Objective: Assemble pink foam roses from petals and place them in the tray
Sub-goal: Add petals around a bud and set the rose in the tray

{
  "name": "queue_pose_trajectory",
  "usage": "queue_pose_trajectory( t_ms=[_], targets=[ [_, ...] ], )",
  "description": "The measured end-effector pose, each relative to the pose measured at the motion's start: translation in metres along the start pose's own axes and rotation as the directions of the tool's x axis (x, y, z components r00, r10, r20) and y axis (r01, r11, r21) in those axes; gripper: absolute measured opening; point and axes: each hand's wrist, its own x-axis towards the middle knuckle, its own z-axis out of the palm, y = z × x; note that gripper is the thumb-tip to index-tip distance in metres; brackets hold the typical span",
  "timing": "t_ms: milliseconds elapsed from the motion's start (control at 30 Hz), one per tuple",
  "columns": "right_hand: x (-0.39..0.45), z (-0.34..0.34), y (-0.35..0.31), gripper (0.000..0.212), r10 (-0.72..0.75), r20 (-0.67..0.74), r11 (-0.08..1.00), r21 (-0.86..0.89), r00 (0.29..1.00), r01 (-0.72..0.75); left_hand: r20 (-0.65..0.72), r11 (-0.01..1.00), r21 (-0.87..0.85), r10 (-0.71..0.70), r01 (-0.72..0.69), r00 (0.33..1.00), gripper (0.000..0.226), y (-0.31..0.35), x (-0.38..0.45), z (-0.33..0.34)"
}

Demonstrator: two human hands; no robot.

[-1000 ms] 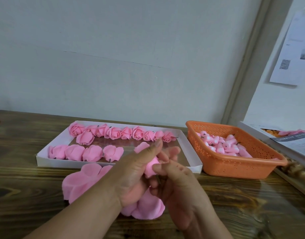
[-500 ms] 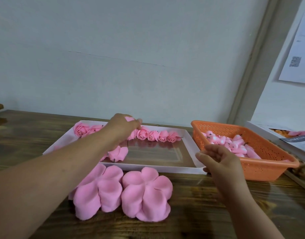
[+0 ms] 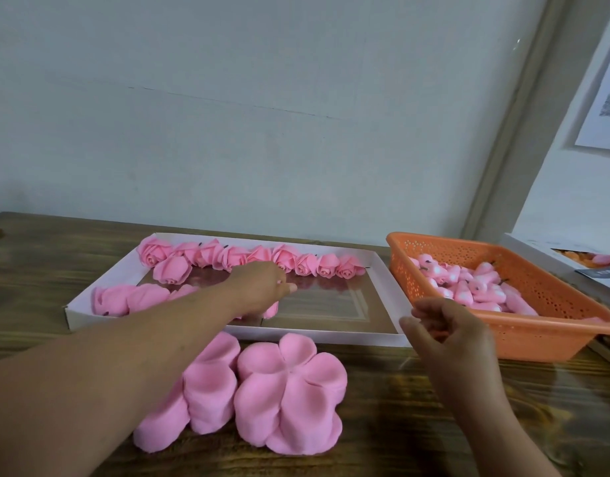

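- Finished pink roses [image 3: 248,258] are lined up along the far edge of the white tray [image 3: 388,280] (one more sits just in front of the row's left end).
- Flat petal stacks [image 3: 290,390] are laid side by side on the table, just before the tray.

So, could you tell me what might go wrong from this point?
1. The left hand reaches over the tray beside the back row of roses; its forearm crosses the front row and could drag or crush those.
2. The right hand hangs between tray and orange basket; reaching in, it could nudge the basket.
3. The petal stacks lie under both arms and could be swept aside.
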Motion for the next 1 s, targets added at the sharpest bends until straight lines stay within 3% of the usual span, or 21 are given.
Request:
queue_pose_trajectory(
  t_ms=[200,533,767,1000],
  targets=[
    [-0.001,0.002,-0.004,0.012,-0.043,0.041,0.999,-0.018,0.998,0.044,0.045,0.999,0.048,-0.013,0.011,0.999,0.053,-0.013,0.006,0.008],
    [-0.001,0.004,-0.005,0.022,-0.078,0.049,0.997,-0.010,0.996,0.078,0.158,0.997,0.083,-0.011,-0.002,0.987,0.053,-0.015,0.003,0.001],
    [-0.001,0.004,-0.005,0.019,-0.062,0.057,0.997,-0.043,0.996,0.065,0.184,0.997,0.075,0.006,-0.020,0.983,0.032,-0.013,-0.002,0.003],
    [-0.004,0.004,-0.007,0.006,-0.001,0.074,0.998,-0.069,0.997,0.007,0.199,0.998,0.041,0.036,-0.045,0.979,0.031,-0.021,0.004,0.009]
  ],
)
